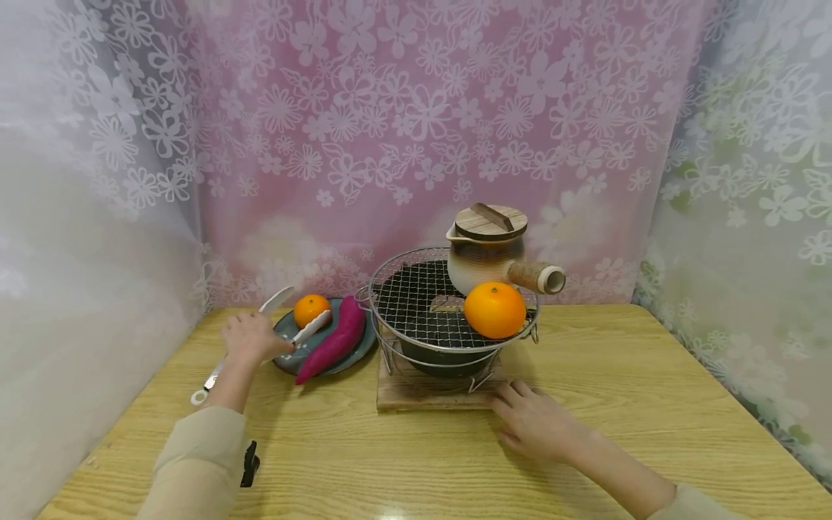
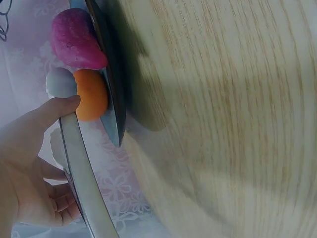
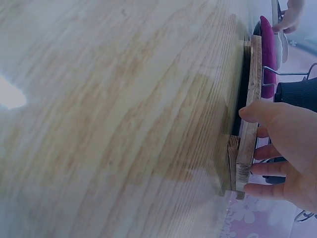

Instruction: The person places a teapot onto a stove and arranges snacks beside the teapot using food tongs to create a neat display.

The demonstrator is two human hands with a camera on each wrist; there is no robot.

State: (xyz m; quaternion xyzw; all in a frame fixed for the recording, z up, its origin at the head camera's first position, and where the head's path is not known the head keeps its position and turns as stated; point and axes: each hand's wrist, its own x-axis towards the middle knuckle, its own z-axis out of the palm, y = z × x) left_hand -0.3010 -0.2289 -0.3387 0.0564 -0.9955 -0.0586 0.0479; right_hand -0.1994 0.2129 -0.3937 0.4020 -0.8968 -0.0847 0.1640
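Note:
My left hand [image 1: 250, 338] holds a pair of tongs [image 2: 81, 168], thumb on one arm and fingers curled at the other. Their white scalloped tips are spread apart near the small orange [image 1: 312, 311]. That orange lies beside a purple sweet potato [image 1: 338, 339] on a dark blue-grey plate [image 1: 367, 347]. My right hand [image 1: 542, 426] touches the front right corner of a wooden board [image 1: 429, 397], its fingers fairly straight in the right wrist view. On the board stands a round grill [image 1: 416, 307]. A larger orange [image 1: 495, 310] and a lidded teapot [image 1: 484, 260] rest on its mesh.
The teapot's thick side handle [image 1: 536, 276] juts out over the grill's right rim. A small black item [image 1: 250, 464] shows beside the left sleeve. Floral curtains [image 1: 422, 144] enclose the wooden table [image 1: 364, 462] at the back and both sides.

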